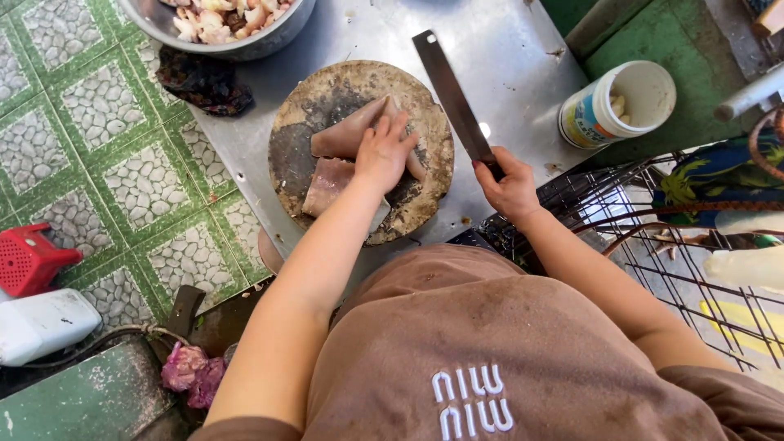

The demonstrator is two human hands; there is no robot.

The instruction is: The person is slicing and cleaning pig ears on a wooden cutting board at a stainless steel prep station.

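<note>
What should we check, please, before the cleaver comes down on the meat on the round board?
1. Left hand steadies the meat: ok, palm and fingers lie flat on it.
2. Right hand has a firm grip on the cleaver: ok, fingers closed round the handle.
3. Blade clear of the left fingers: ok, it lies off to the side over the metal table.
4. Board fully supported: cannot tell, its near edge sits close to the table's edge.
5. Bowl and tub out of the way: ok, both stand apart from the board.
</note>
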